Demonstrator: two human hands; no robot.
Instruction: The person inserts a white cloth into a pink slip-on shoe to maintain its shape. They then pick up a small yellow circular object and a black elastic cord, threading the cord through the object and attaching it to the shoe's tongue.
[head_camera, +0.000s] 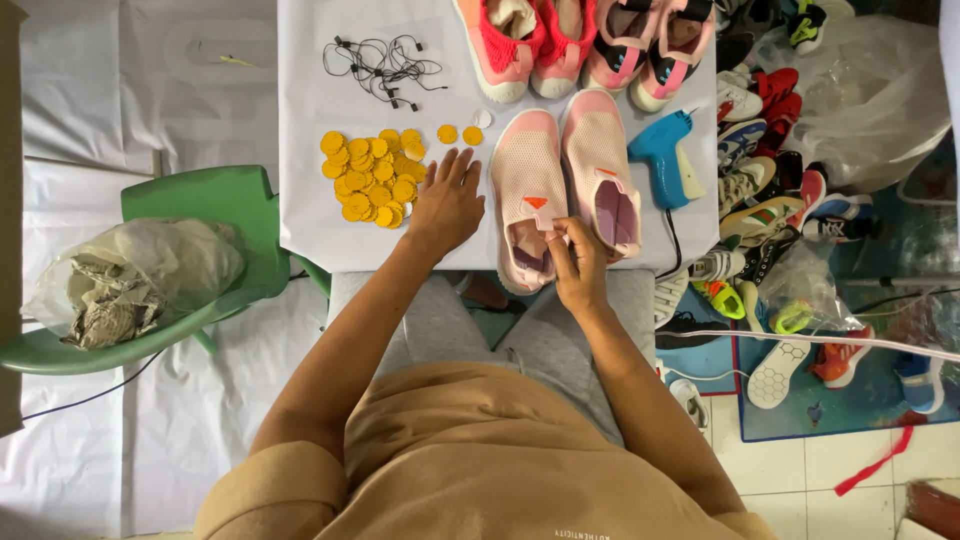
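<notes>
Fingers of the right hand (578, 262) pinch the tongue of the pale pink knit slip-on shoe (527, 195), whose toe points away along the white table (300, 150). Left hand (447, 203) rests flat, spread, beside yellow round discs (372, 178). Heel is partly hidden.

So the right grip (577, 258) sits on the near shoe (527, 195) on the counter (310, 110); its twin (600, 165) lies just right, tag gun (665, 155) further right. Left grip (447, 200) rests flat, discs (375, 175) piled left of it, cords (380, 65) beyond.
</notes>
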